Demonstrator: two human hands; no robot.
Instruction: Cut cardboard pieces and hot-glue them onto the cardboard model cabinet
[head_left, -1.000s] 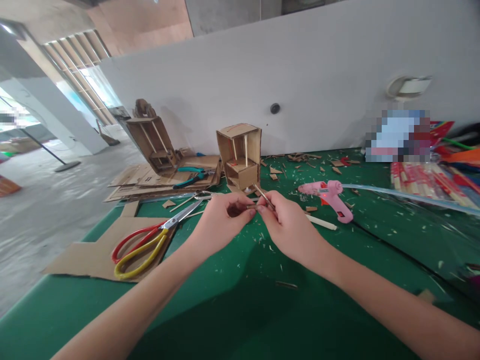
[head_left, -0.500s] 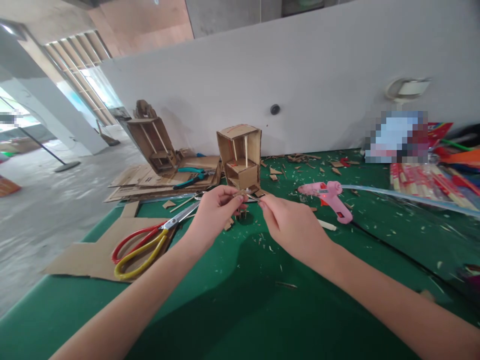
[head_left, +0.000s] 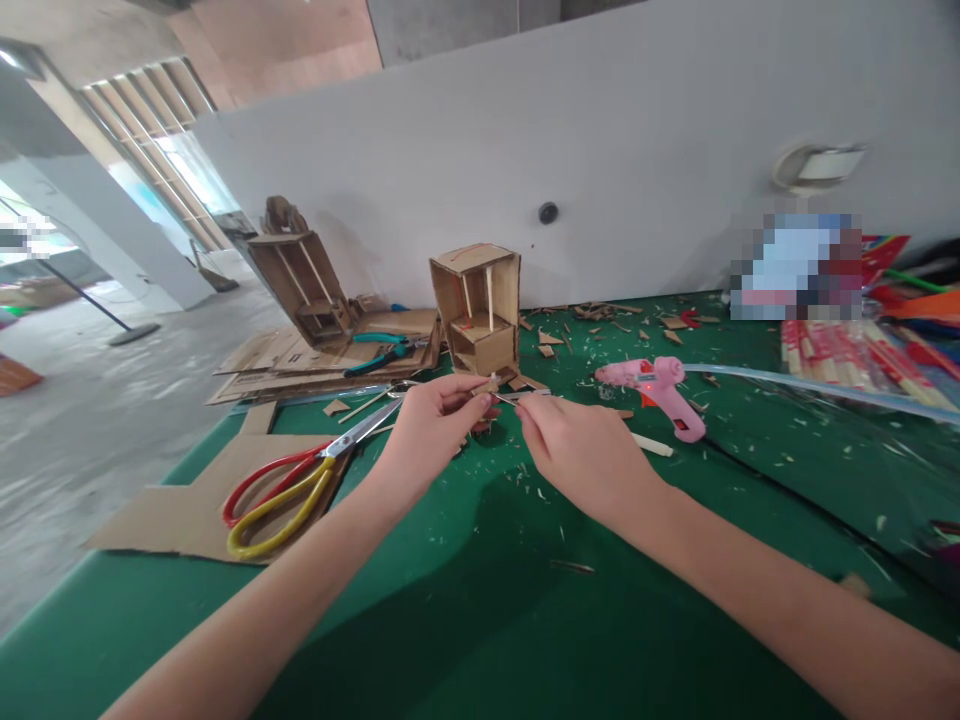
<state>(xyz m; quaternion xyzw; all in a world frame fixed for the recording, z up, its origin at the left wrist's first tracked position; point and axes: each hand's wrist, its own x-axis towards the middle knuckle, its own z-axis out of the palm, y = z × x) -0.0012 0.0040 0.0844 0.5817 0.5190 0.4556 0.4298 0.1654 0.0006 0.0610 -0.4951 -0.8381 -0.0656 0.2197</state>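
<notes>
Wall (head_left: pixel 637 150) closes off 12 o'clock; green table (head_left: pixel 420 600) runs up to it, edge dropping off at 8 to 9. Card (head_left: pixel 172 510) at 8 reaches about to that edge. Box (head_left: pixel 495 355) upright at 12, just past the hands: walls, lower compartment and two sticks are in. Second box (head_left: pixel 270 270) at 10, also with sticks in. Scissors (head_left: pixel 361 430) at 8, pliers (head_left: pixel 375 362) at 10, glue gun (head_left: pixel 664 385) at 3, all crowding sideways moves; most elbow room is toward 6.

Left hand (head_left: pixel 427 425) pinches a bit (head_left: pixel 491 388); right hand (head_left: pixel 581 445) grips a rod (head_left: pixel 508 400). Hands near each other, rod bridging the gap. Bit's small and half hidden, so probably rod against bit, can't confirm contact. Bit's loose from the box, so unattached so far as I can see.
</notes>
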